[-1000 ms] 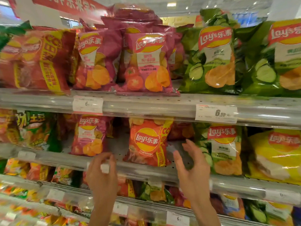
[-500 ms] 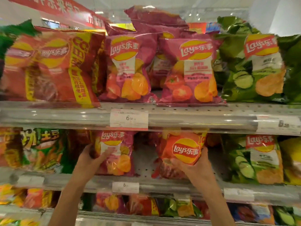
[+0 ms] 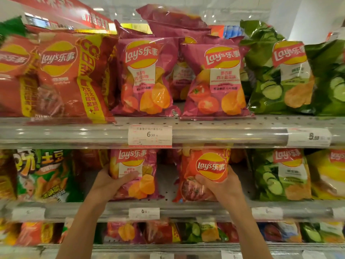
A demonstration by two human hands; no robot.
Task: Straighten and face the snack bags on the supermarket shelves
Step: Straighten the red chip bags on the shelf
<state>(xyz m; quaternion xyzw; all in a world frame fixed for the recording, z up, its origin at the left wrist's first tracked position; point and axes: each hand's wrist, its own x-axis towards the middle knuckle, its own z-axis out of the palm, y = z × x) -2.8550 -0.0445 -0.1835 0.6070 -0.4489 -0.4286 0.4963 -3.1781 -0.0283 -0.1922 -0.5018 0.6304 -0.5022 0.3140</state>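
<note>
Bright overhead store lighting, glare on bags, blurred, bowed edges

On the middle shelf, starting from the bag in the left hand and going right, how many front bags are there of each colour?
pink bag: 1
red bag: 1
green bag: 1
yellow bag: 1
total: 4
</note>
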